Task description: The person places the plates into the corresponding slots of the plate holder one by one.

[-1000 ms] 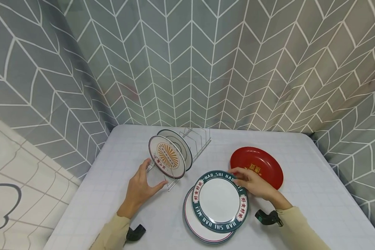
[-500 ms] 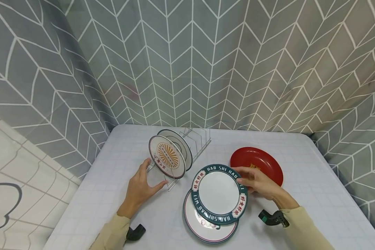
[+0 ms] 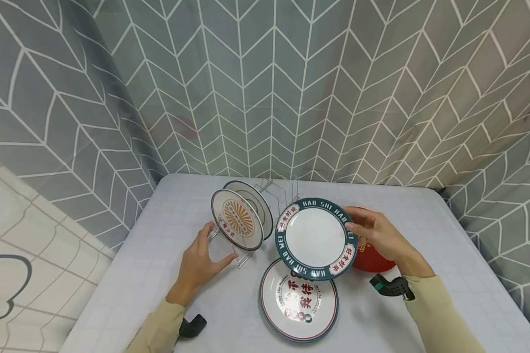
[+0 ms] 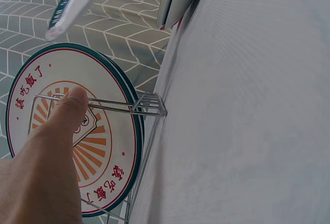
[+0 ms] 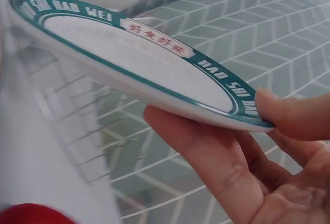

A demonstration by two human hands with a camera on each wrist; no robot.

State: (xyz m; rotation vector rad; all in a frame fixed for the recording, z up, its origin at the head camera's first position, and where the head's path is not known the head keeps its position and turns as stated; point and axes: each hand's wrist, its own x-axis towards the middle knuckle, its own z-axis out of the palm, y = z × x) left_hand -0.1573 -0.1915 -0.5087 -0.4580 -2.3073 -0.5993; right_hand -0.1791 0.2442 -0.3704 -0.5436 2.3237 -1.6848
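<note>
While the left hand (image 3: 200, 264) is holding the metal wire rack (image 4: 148, 105), the right hand (image 3: 382, 240) is pinching a glossy, round plate (image 3: 315, 238) right of it, only the right wrist view showing fingers (image 5: 206, 162) beneath.

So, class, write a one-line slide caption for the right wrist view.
Right hand pinching a green-rimmed white plate by its edge, a red plate in the corner.

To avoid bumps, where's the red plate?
In the head view, the red plate lies right of centre, partly hidden by the held plate and right hand.
</note>
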